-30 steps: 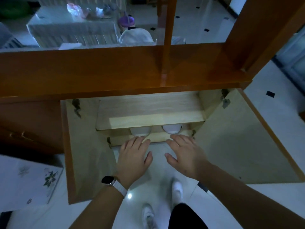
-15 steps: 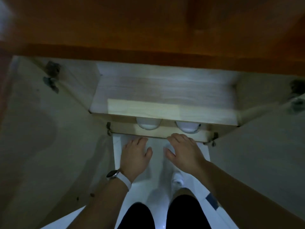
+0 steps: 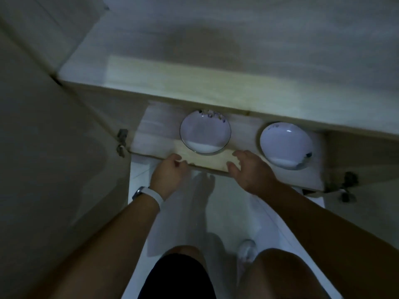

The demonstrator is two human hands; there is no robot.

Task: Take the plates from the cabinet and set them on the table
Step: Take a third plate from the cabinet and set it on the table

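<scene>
Two white plates with blue markings lie on the bottom shelf (image 3: pixel 155 137) of the open wooden cabinet. The left plate (image 3: pixel 205 131) sits mid-shelf, partly under the upper shelf (image 3: pixel 194 87). The right plate (image 3: pixel 286 145) lies further right. My left hand (image 3: pixel 170 173), with a watch on its wrist, hovers at the shelf's front edge below and left of the left plate, fingers curled, holding nothing. My right hand (image 3: pixel 248 169) is spread at the front edge between the two plates, touching neither.
Both cabinet doors stand open, the left door (image 3: pixel 54 169) and the right door (image 3: pixel 371 208), with hinges at their inner edges. My knees and a white shoe (image 3: pixel 247 252) are over the pale tiled floor (image 3: pixel 226 212) below.
My head has dropped lower and closer to the cabinet, so both plates now show in full. Both hands have stayed at the bottom shelf's front edge, the left one curling its fingers.
</scene>
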